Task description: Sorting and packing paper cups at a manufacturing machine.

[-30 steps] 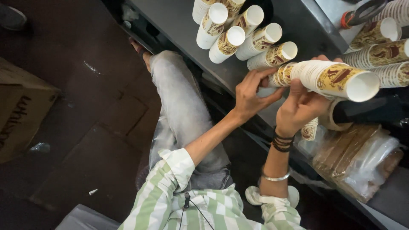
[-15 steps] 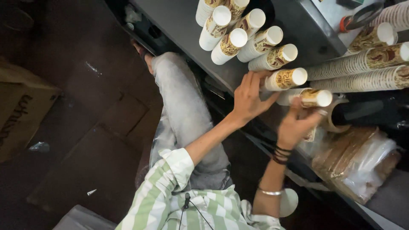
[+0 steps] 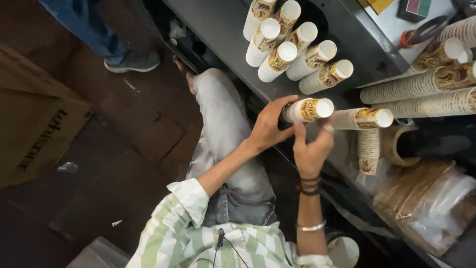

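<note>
A short stack of white paper cups with brown-and-gold print (image 3: 308,109) stands on the dark counter (image 3: 357,39). My left hand (image 3: 267,127) grips its base from the left. My right hand (image 3: 312,149), with dark bracelets and a ring, holds it from below. Its fingers also reach toward a neighbouring cup stack (image 3: 364,118). Several more short cup stacks (image 3: 292,42) stand in a cluster just behind. I wear a green-and-white striped shirt and grey jeans.
Long stacks of cups (image 3: 421,84) lie at the right, above a plastic bag of brown items (image 3: 426,203). Another person's leg and grey shoe (image 3: 131,60) stand at the upper left. A cardboard box (image 3: 34,134) sits on the dark floor at the left.
The long cup stack both hands held a second ago now lies at the right. My hands have moved left onto a short stack. Another person's shoe has come into view.
</note>
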